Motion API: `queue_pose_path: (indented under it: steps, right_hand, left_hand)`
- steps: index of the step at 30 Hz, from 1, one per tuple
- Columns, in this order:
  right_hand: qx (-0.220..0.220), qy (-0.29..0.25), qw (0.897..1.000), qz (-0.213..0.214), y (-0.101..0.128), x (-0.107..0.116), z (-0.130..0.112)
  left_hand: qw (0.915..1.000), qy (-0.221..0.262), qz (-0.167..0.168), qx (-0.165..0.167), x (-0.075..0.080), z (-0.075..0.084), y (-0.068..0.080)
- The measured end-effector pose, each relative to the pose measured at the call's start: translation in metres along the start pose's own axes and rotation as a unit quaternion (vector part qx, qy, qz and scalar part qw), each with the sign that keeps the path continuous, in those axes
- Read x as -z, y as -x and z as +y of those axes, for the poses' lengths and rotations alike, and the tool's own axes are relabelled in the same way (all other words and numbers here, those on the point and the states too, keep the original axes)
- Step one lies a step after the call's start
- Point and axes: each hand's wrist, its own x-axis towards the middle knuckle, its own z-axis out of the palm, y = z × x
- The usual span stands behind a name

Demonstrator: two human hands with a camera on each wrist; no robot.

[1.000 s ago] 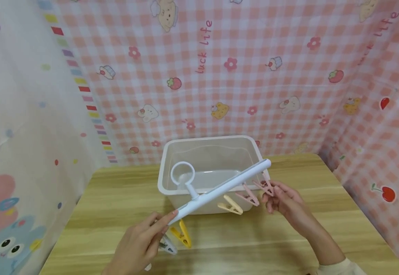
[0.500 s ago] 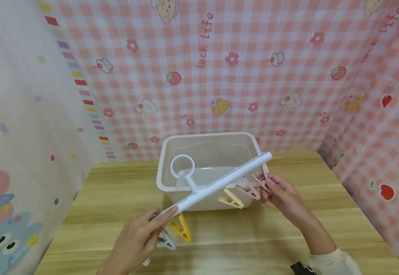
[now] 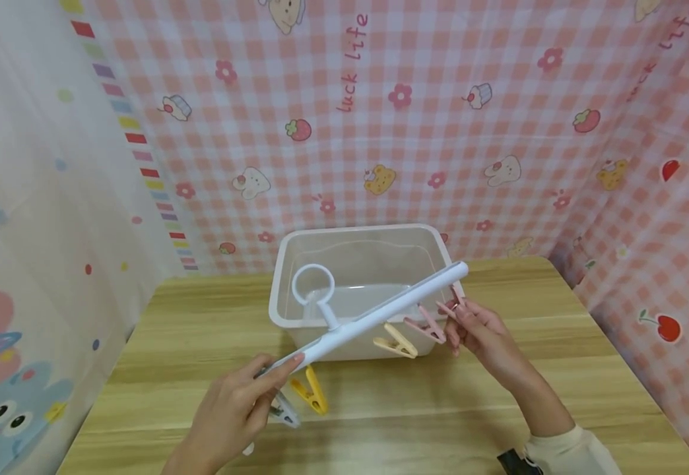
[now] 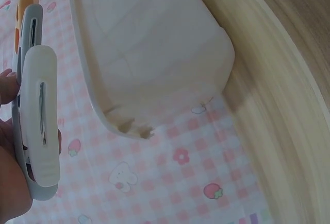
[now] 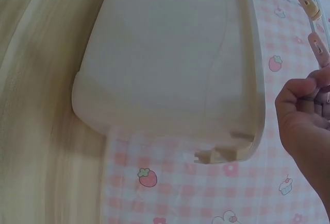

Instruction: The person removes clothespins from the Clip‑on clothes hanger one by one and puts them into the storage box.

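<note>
A white clip hanger (image 3: pixel 374 316) slants across the front of a basin, with a ring (image 3: pixel 294 285) on a short stem. My left hand (image 3: pixel 222 415) grips its lower left end, one finger laid along the bar. My right hand (image 3: pixel 487 336) pinches the pink clip (image 3: pixel 448 310) under the upper right end, its fingers covering part of it. Another pink clip (image 3: pixel 432 328), a cream clip (image 3: pixel 399 343), a yellow clip (image 3: pixel 313 390) and a grey clip (image 3: pixel 285 414) hang between the hands. In the left wrist view a white clip (image 4: pixel 42 116) overlaps the left hand.
The off-white plastic basin (image 3: pixel 350 242) stands on the wood-grain table (image 3: pixel 202 316), behind the hanger. Pink checked cloth (image 3: pixel 332 158) rises at the back and right, and a white printed cloth (image 3: pixel 53 231) on the left. A small black object (image 3: pixel 517 463) is by the right sleeve.
The head view has tilted slightly, so the scene sits higher and a little left. Right fingers now cover more of the end pink clip. The left hand keeps its grip on the hanger.
</note>
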Motion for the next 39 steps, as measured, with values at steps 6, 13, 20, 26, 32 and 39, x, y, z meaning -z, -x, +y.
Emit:
queue_pose_path:
  steps: [6,13,20,26,32,39]
  right_hand:
    - [0.035,0.112,0.991,0.069,0.0016,-0.0045,0.0024]
    - [0.081,0.301,0.938,0.15,0.0031,-0.0089,0.0043]
    - [0.151,0.462,0.858,0.166,0.0052,-0.0037,0.0064]
    - [0.153,0.503,0.835,0.166,0.0072,-0.0009,0.0049]
    - [0.11,0.372,0.911,0.142,0.008,-0.0032,0.002]
    - [0.067,0.187,0.975,0.098,0.0076,-0.0049,0.0021]
  left_hand:
    - [0.9987,0.027,-0.024,0.036,0.0022,0.0014,0.0027]
    - [0.9924,0.104,-0.018,0.062,0.0018,0.0014,0.0033]
    - [0.9915,0.116,-0.012,0.058,0.0018,0.0011,0.003]
    - [0.9917,0.115,-0.015,0.057,0.0029,0.0018,0.002]
    - [0.9934,0.097,-0.016,0.06,0.0028,0.0035,0.0011]
    - [0.9945,0.085,-0.015,0.059,0.0022,0.0043,0.0006]
